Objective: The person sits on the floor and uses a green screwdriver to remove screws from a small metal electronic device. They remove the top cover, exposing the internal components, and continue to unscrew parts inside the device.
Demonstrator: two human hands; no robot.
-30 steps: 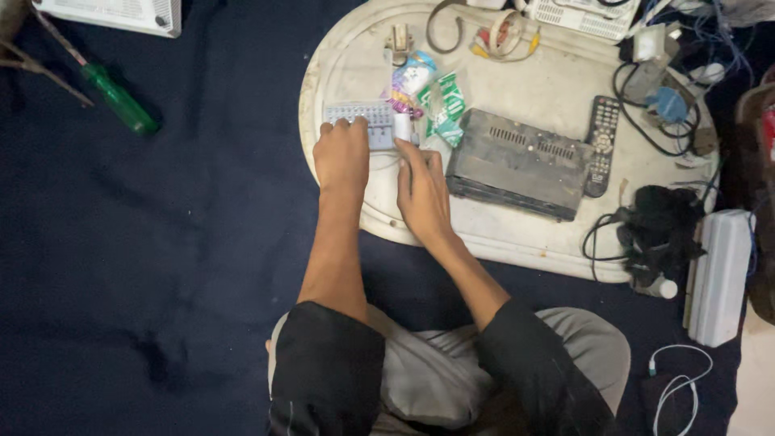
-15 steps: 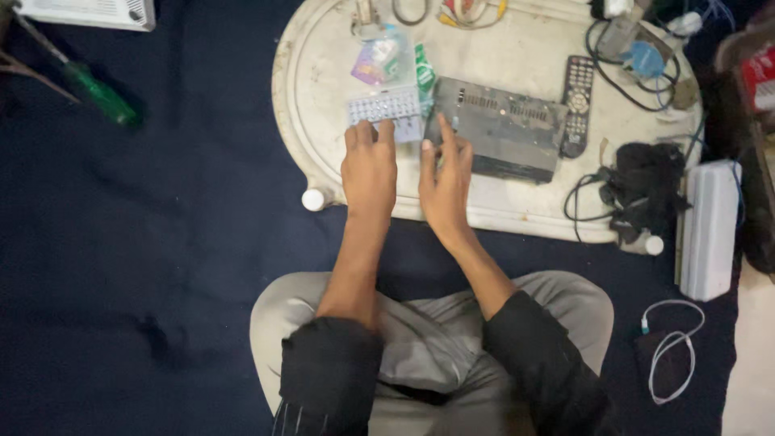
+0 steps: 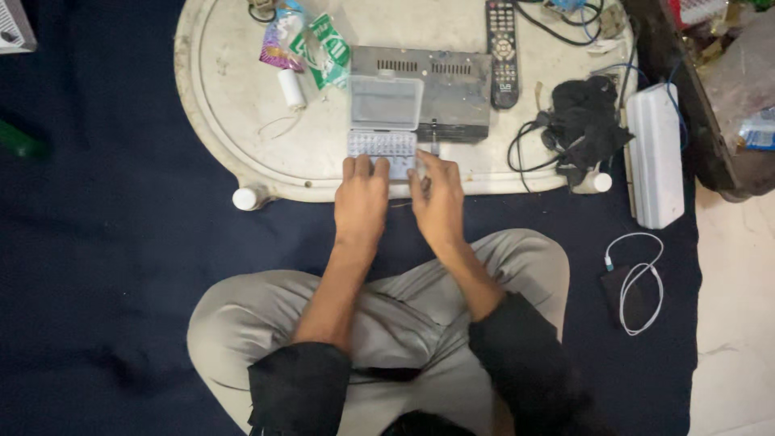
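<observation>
A small clear plastic box (image 3: 382, 145) with many tiny compartments lies at the near edge of an oval white low table (image 3: 234, 121). Its lid (image 3: 385, 102) stands folded back over a dark grey electronic box (image 3: 440, 89). My left hand (image 3: 361, 202) rests fingers down on the box's near left part. My right hand (image 3: 438, 198) sits at its near right corner, fingers curled on the edge. Whether either hand pinches a small part is hidden.
A black remote (image 3: 502, 52) lies beside the grey box. Colourful packets (image 3: 311, 44) and a white cylinder (image 3: 291, 89) lie at the left. A black cable bundle (image 3: 581, 125) and white power strip (image 3: 654, 157) sit right. A white cable (image 3: 638, 282) lies on the dark cloth.
The view has shifted, so the table sits higher and closer. The clear box's lid is now folded open, and both hands have drawn back to its near edge.
</observation>
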